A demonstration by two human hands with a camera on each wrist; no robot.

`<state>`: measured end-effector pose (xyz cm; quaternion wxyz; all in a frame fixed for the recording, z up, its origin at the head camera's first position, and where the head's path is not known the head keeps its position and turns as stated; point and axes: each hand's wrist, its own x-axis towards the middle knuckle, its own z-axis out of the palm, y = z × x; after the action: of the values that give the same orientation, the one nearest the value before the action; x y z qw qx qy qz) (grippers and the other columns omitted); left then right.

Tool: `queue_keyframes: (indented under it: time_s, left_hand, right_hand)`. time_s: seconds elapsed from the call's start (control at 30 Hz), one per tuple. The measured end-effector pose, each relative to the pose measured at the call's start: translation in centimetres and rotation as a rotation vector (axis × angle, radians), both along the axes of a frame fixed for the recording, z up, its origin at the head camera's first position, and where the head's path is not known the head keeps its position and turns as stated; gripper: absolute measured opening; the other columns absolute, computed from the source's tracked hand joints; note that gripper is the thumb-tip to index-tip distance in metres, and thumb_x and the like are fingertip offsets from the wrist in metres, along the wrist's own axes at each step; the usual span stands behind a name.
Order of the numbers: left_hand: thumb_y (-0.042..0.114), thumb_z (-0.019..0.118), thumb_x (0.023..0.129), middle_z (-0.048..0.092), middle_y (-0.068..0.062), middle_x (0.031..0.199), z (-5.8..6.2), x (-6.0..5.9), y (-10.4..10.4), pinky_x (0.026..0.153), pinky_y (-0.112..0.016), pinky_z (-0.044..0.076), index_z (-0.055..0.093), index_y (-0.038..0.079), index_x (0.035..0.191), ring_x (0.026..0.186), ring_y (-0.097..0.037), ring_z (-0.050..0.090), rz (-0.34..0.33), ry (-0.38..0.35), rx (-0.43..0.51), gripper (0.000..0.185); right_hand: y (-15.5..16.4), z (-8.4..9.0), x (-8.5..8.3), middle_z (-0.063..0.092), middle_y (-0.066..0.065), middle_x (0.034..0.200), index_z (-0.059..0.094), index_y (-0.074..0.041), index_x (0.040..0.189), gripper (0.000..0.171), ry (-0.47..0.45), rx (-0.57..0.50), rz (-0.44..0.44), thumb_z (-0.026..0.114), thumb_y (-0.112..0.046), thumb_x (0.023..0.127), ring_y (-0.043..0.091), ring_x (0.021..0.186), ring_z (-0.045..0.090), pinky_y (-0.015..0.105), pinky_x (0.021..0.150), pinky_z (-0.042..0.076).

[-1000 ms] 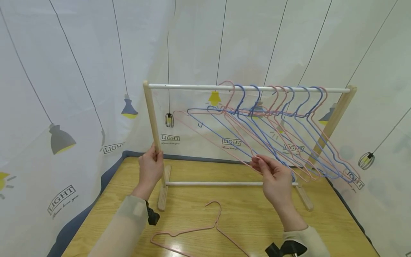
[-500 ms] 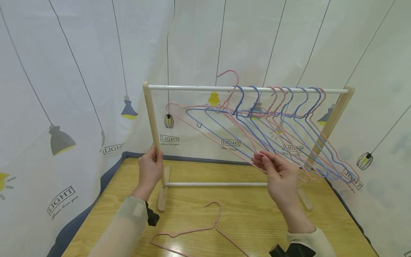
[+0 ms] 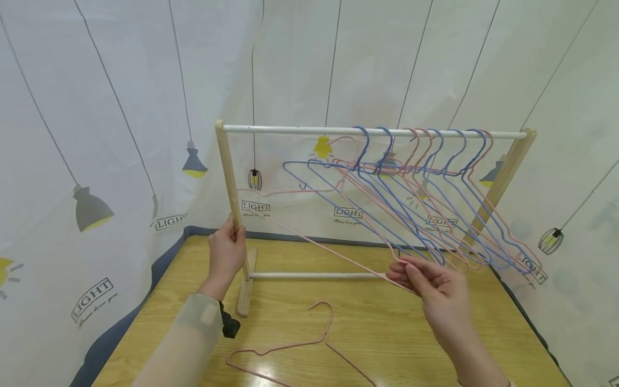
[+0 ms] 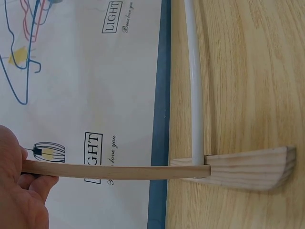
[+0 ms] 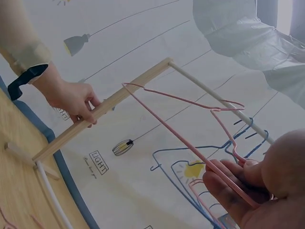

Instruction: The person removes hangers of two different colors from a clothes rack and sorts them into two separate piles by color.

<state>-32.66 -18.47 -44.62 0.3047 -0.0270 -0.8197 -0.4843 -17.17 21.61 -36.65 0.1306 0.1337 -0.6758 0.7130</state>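
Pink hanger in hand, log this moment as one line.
right hand: holds pink hanger, off rail | left hand: grips rack post

Pink hanger (image 3: 319,244): thin coated wire, smooth. Rack post (image 3: 231,188): bare pale wood, matt. Table (image 3: 377,333): glossy wood-grain. Curtain (image 3: 96,107): printed cloth.

You see a wooden table (image 3: 387,344) with a dark blue edge (image 3: 121,333). One pink hanger (image 3: 300,344) lies flat on it near the front, its hook pointing away from you. A row of blue and pink hangers (image 3: 435,177) hangs crowded together toward the right end of the white rail. Behind and to both sides, a white curtain (image 3: 96,107) printed with pendant lamps and the word LIGHT encloses the table.
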Motion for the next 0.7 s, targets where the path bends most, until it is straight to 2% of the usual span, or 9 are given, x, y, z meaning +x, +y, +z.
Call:
queue_keyframes:
  time_s: [0.23, 0.37, 0.43, 0.5, 0.57, 0.7]
  left_hand:
    - [0.0, 0.064, 0.104, 0.074, -0.025, 0.116, 0.1, -0.1, 0.2, 0.072, -0.049, 0.062, 0.065, 0.001, 0.141, 0.095, -0.034, 0.077, 0.003, 0.019, -0.008, 0.037]
    - [-0.001, 0.064, 0.104, 0.074, -0.027, 0.115, 0.2, 0.0, 0.2, 0.071, -0.049, 0.061, 0.066, 0.0, 0.138, 0.093, -0.034, 0.077, -0.005, 0.029, -0.011, 0.035]
    - [-0.001, 0.064, 0.104, 0.074, -0.027, 0.116, 0.2, 0.0, 0.3, 0.071, -0.049, 0.061, 0.066, 0.0, 0.139, 0.093, -0.034, 0.077, -0.007, 0.028, -0.011, 0.035]
    - [-0.001, 0.064, 0.104, 0.074, -0.027, 0.117, 0.3, 0.0, 0.3, 0.071, -0.049, 0.061, 0.065, 0.0, 0.14, 0.094, -0.034, 0.076, -0.007, 0.027, -0.015, 0.036]
    - [-0.001, 0.063, 0.104, 0.073, -0.027, 0.118, 0.4, -0.1, 0.3, 0.071, -0.049, 0.061, 0.064, 0.001, 0.142, 0.094, -0.035, 0.076, -0.009, 0.025, -0.02, 0.038]
    - [-0.001, 0.063, 0.105, 0.072, -0.027, 0.121, 0.3, -0.1, 0.4, 0.072, -0.05, 0.061, 0.061, 0.003, 0.146, 0.096, -0.035, 0.076, -0.011, 0.021, -0.019, 0.042]
  right_hand:
    - [2.8, -4.0, 2.0, 0.078, 0.017, 0.105, 0.059, 0.025, 0.125, 0.029, -0.104, 0.031, 0.062, 0.054, 0.0, 0.109, 0.026, 0.097, 0.078, 0.038, 0.085, 0.06]
    - [4.1, -7.0, 2.9, 0.077, 0.017, 0.103, 0.06, 0.025, 0.125, 0.029, -0.237, 0.043, 0.045, 0.054, 0.002, 0.109, 0.025, 0.095, 0.078, 0.038, 0.084, 0.06]
    - [4.7, -8.7, 3.3, 0.077, 0.016, 0.104, 0.058, 0.026, 0.126, 0.029, -0.308, 0.02, 0.08, 0.053, 0.003, 0.109, 0.024, 0.096, 0.078, 0.039, 0.085, 0.06]
    - [5.1, -10.2, 3.6, 0.077, 0.015, 0.104, 0.057, 0.026, 0.127, 0.03, -0.383, -0.014, 0.147, 0.053, 0.003, 0.109, 0.025, 0.098, 0.077, 0.04, 0.088, 0.059]
    - [5.5, -11.9, 4.0, 0.077, 0.016, 0.106, 0.055, 0.028, 0.128, 0.033, -0.446, -0.057, 0.251, 0.054, 0.002, 0.109, 0.026, 0.1, 0.077, 0.041, 0.09, 0.059]
    - [5.9, -15.1, 4.7, 0.077, 0.015, 0.107, 0.062, 0.022, 0.126, 0.032, -0.546, -0.105, 0.422, 0.06, -0.005, 0.107, 0.024, 0.1, 0.077, 0.038, 0.089, 0.059]
